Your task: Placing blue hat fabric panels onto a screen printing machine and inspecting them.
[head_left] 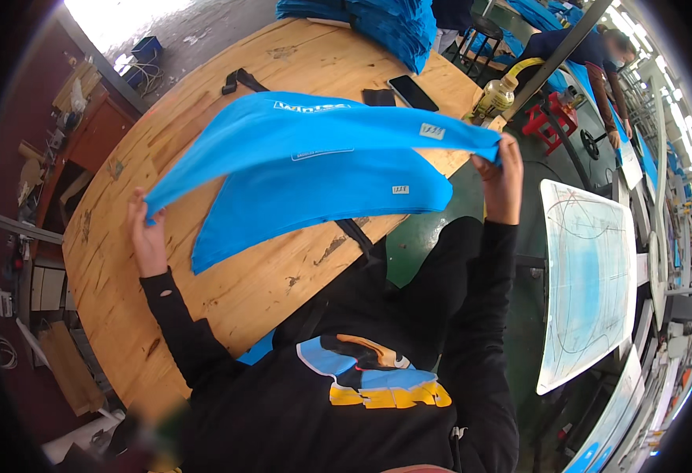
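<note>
A blue fabric piece (259, 126) with white print and a small white label is stretched in the air between my two hands. My left hand (148, 235) pinches its lower left corner above the wooden table (125, 315). At the other end, my right hand (504, 180) grips the right corner, out past the table's edge. Beneath it, a second blue fabric piece (322, 185) of similar shape, also printed and labelled, lies on the table. A dark strap (354, 236) pokes out from under that lower piece.
A tall stack of blue fabric pieces (397, 31) sits at the table's far end. Nearer are a black phone (414, 93), a bottle (497, 96) and a black strap (243, 79). A white printed panel (586, 276) stands at right. A co-worker (590, 59) bends over blue fabric beyond a red stool (549, 122).
</note>
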